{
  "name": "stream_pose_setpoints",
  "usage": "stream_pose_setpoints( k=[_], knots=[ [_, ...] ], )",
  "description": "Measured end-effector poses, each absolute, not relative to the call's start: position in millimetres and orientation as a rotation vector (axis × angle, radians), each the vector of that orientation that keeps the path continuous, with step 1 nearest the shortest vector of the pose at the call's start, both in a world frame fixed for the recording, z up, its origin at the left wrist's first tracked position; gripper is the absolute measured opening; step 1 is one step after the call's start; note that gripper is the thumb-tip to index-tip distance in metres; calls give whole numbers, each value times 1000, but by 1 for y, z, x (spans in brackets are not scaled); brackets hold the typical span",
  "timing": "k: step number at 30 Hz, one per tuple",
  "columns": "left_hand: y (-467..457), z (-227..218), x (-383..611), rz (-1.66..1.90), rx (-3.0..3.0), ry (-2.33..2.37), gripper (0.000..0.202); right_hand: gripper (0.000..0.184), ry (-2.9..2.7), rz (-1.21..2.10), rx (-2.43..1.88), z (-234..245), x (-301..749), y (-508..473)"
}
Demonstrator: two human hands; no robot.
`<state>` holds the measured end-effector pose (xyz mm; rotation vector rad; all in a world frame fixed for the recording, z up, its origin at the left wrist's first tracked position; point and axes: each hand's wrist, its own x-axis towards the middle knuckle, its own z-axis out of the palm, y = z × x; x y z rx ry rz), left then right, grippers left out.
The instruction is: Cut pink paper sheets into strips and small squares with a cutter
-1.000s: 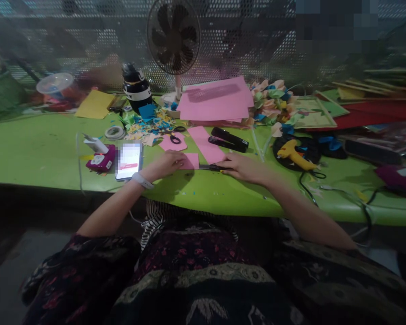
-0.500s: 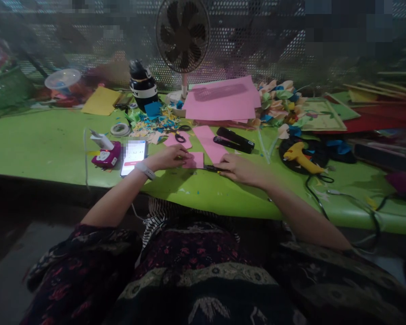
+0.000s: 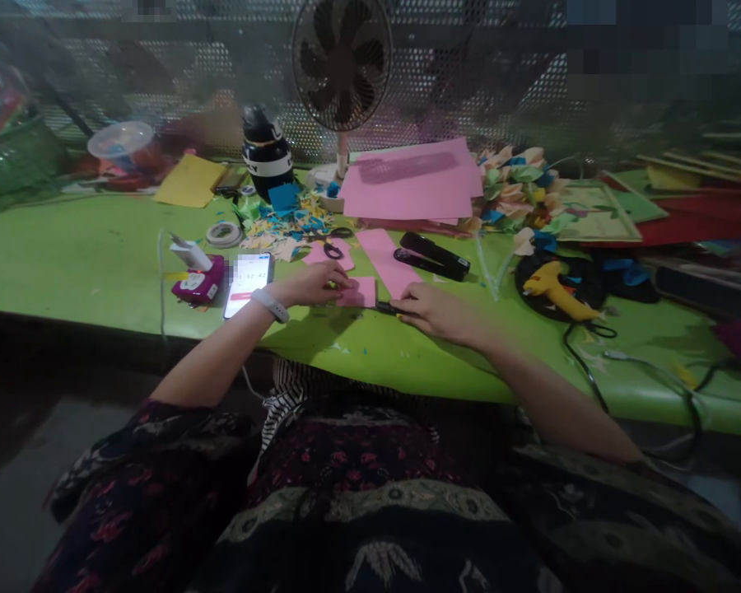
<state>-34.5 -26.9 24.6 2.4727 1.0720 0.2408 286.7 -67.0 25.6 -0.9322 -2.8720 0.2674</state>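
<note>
A small pink paper piece [image 3: 361, 291] lies low over the table's front part. My left hand [image 3: 318, 284] pinches its left edge between thumb and fingers. My right hand [image 3: 435, 311] is closed on a slim dark tool [image 3: 385, 307] with a touch of yellow; its kind is unclear, and its tip meets the paper's lower right corner. Just beyond the right hand lies a long pink paper strip [image 3: 384, 255], with a black stapler [image 3: 432, 257] beside it. Black-handled scissors [image 3: 333, 249] rest on another pink piece [image 3: 312, 252].
To the left are a phone [image 3: 247, 284], a purple adapter [image 3: 198, 282] and a tape roll [image 3: 223, 235]. Behind stand a bottle [image 3: 267, 161], paper scraps [image 3: 296, 222], a fan [image 3: 342, 66] and pink sheets [image 3: 411, 185]. A yellow glue gun [image 3: 556, 290] with a cord lies right.
The whole view has shifted slightly to the right. Both hands keep nearly the same hold on the pink paper and the dark tool.
</note>
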Motion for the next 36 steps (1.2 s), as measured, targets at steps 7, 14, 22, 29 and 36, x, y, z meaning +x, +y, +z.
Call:
stream_pose_setpoints(
  k=[7,14,22,29,36],
  knots=[
    [-27,25,-32,249,2500,1044,35,27,-2869,252,-977,29,276,-69],
    [-25,23,-34,273,2489,1033,35,27,-2860,323,-979,29,278,-69],
    [-24,29,-32,207,2481,1025,35,28,-2888,268,-892,28,272,-66],
    [-20,31,-32,230,2487,1027,32,28,-2872,297,-921,26,271,-63],
    [-18,35,-30,212,2426,1051,32,28,-2876,284,-933,26,268,-69]
  ],
)
